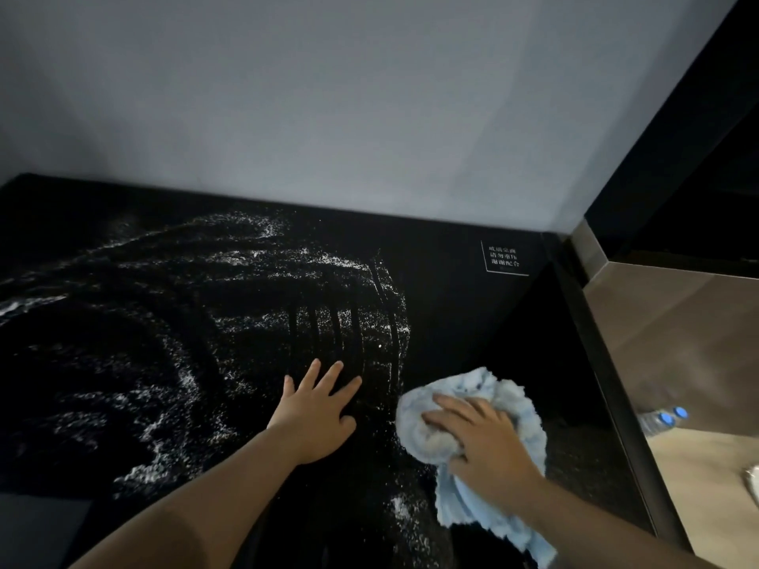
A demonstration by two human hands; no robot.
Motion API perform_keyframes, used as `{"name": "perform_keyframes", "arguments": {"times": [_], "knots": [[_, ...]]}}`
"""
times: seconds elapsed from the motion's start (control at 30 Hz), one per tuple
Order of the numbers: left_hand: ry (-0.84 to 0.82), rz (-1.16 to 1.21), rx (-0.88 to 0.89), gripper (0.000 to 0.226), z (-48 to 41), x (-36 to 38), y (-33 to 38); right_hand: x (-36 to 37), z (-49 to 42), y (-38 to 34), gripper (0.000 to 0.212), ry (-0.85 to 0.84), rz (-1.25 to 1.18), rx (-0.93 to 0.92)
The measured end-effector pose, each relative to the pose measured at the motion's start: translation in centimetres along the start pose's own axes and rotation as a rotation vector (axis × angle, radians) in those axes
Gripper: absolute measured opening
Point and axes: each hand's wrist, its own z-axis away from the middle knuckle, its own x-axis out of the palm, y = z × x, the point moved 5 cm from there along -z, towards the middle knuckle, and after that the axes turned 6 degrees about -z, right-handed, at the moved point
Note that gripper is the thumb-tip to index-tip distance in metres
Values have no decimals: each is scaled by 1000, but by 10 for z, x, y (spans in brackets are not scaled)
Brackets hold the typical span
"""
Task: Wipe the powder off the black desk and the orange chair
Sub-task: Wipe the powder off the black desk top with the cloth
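Observation:
The black desk fills the lower half of the view, against a grey wall. White powder is smeared over its left and middle in swirls and finger streaks. My left hand lies flat on the desk with fingers spread, at the near end of the streaks. My right hand presses down on a bunched light blue cloth on the desk, just right of the powder, fingers curled over it. The orange chair is not in view.
A small white-lettered notice sits at the desk's far right corner. The desk's right edge drops to a brown floor, where two bottles with blue caps lie. A dark panel rises at the upper right.

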Motion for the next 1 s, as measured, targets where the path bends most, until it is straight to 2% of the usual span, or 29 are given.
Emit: {"name": "perform_keyframes", "arguments": {"times": [0.07, 0.13, 0.2, 0.23, 0.3, 0.4, 0.5, 0.57, 0.63, 0.7, 0.73, 0.87, 1.0], "knots": [[-7, -4, 27, 60, 3, 1, -1, -15, -2, 7, 57, 60, -46, 37], [-11, 1, 39, 60, 6, 3, -2, -38, -10, 24, 54, 170, -8, 218], [-19, 4, 45, 60, 10, 6, -1, -43, -9, 36, 53, 159, 17, 438], [-19, 1, 47, 60, 12, 7, 0, -38, -7, 35, 53, 138, 34, 480], [-11, -3, 50, 60, 16, 10, 1, -22, 4, 18, 54, 132, 70, 451], [-9, -12, 55, 61, 22, 12, 3, 9, 35, -15, 53, 125, 73, 264], [-56, -41, 85, 62, 26, 13, 8, 3, 57, -30, 52, 236, -308, 177], [-71, -73, 90, 63, 28, 13, 8, -16, 60, -10, 51, 414, -446, 259], [-70, -95, 82, 63, 29, 14, 9, -30, 63, 16, 51, 453, -258, 476], [-66, -95, 72, 63, 32, 16, 11, -25, 69, 26, 53, 308, -19, 684], [-67, -89, 71, 63, 34, 18, 13, -17, 72, 23, 55, 248, 50, 720], [-60, -61, 66, 62, 45, 25, 20, 19, 77, -15, 57, 265, 90, 582], [-67, -19, 45, 62, 55, 25, 28, 38, 85, -41, 59, 190, 43, 427]]}}
